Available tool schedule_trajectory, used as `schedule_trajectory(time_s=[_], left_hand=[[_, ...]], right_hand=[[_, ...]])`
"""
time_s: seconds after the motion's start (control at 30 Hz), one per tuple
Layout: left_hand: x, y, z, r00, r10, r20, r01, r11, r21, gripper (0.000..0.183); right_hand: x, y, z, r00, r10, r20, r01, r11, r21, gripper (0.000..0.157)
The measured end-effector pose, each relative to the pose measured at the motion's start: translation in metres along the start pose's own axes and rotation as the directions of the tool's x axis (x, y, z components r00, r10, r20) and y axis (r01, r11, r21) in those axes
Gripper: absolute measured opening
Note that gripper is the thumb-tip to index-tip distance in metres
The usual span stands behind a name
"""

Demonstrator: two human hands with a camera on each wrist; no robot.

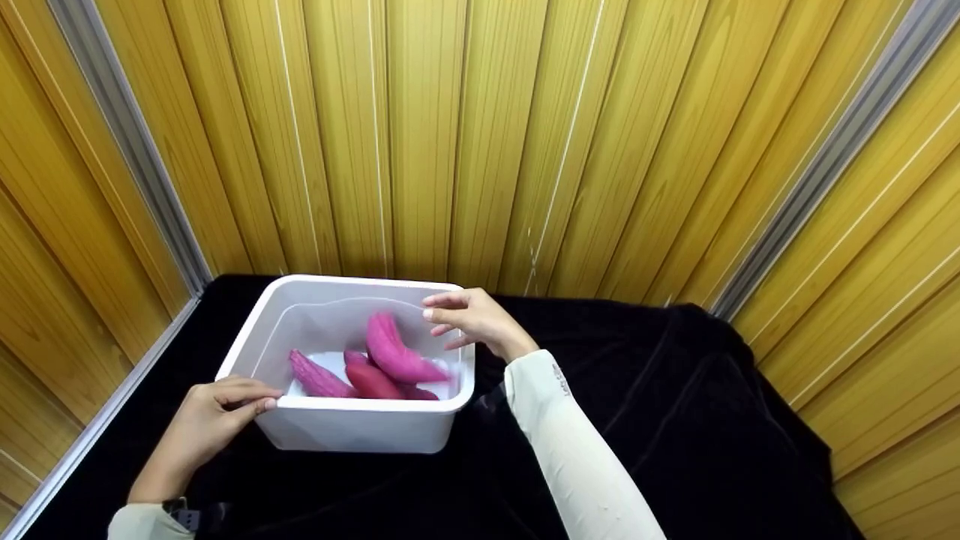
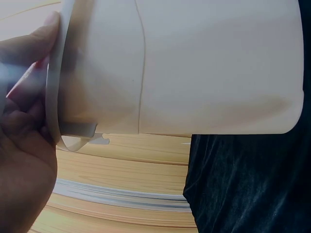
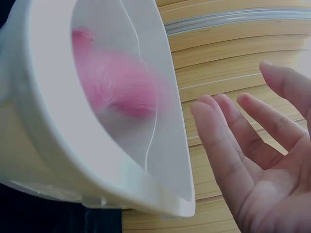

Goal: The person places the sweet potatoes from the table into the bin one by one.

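A white plastic bin (image 1: pixel 367 404) holds several pinkish-red sweet potatoes. The largest, a curved bright pink sweet potato (image 1: pixel 397 356), lies over a redder one (image 1: pixel 373 382) and looks blurred in the right wrist view. At the left inside the bin is a ridged sweet potato (image 1: pixel 321 376). My left hand (image 1: pixel 202 424) pinches the bin's rim at the front left corner, thumb and fingers on either side. Above the bin's right rim hovers my right hand (image 1: pixel 484 322), its fingers spread and holding nothing; its palm shows in the right wrist view.
Black cloth (image 1: pixel 645 420) covers the surface under the bin and stretches out to the right. Yellow wood-patterned panels (image 1: pixel 495 150) stand behind and on both sides, with grey metal strips (image 1: pixel 810 165) at the corners.
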State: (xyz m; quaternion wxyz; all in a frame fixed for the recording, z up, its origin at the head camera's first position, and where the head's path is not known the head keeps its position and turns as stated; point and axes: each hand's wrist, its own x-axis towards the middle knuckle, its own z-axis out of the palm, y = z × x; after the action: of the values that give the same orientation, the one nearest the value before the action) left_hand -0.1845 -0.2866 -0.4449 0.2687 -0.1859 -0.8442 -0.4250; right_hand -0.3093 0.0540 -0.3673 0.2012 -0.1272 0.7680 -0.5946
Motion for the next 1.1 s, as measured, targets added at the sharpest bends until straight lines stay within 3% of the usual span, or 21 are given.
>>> schedule_trajectory(time_s=[0.43,0.8,1.1], left_hand=[[-0.001,0.0,0.001,1.0,-0.003,-0.003,0.003,1.0,-0.019,0.025],[-0.002,0.002,0.001,0.999,-0.033,0.002,0.033,0.999,-0.007,0.024],[0.0,0.003,-0.001,1.0,-0.018,0.007,0.018,1.0,0.012,0.025]], right_hand=[[-0.004,0.006,-0.004,1.0,-0.007,0.017,0.008,0.999,-0.05,0.041],[-0.005,0.008,-0.006,1.0,0.006,0.003,-0.006,0.999,-0.036,0.034],[-0.008,0.011,-0.01,1.0,0.015,-0.024,-0.016,1.0,-0.01,0.033]])
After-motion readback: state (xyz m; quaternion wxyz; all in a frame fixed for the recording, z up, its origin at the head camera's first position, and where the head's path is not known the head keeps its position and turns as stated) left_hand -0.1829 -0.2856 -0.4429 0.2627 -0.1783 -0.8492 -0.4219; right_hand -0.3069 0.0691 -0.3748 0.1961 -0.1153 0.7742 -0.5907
